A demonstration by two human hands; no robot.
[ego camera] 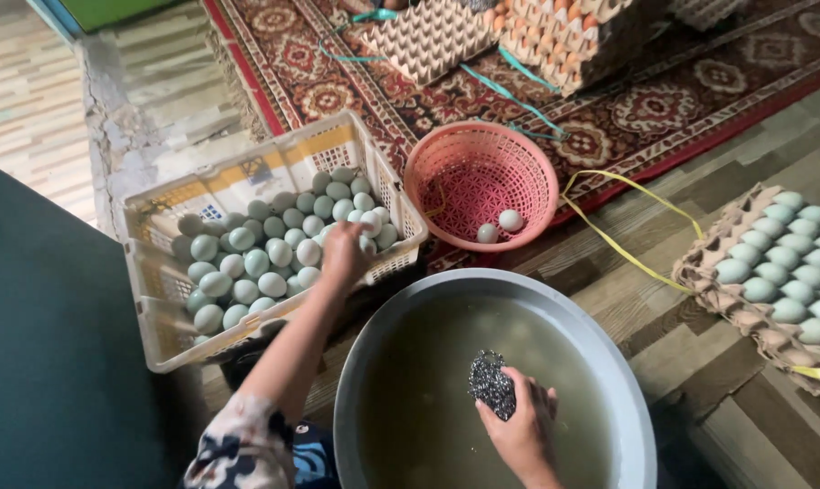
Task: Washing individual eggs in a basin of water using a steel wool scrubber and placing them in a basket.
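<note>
My left hand (342, 254) reaches into a cream plastic crate (247, 172) full of pale blue-green eggs (247, 263), its fingers closed around one egg near the crate's right side. My right hand (519, 421) grips a wad of steel-wool scrubber (492, 385) over a large grey basin (609, 362) of murky water in front of me.
A pink plastic basket (482, 172) with two eggs inside stands beyond the basin. A cardboard tray of pale eggs (781, 272) lies at the right, with yellow strapping (627, 244) on the floor. Stacked egg trays (519, 36) rest on a red patterned rug (664, 100).
</note>
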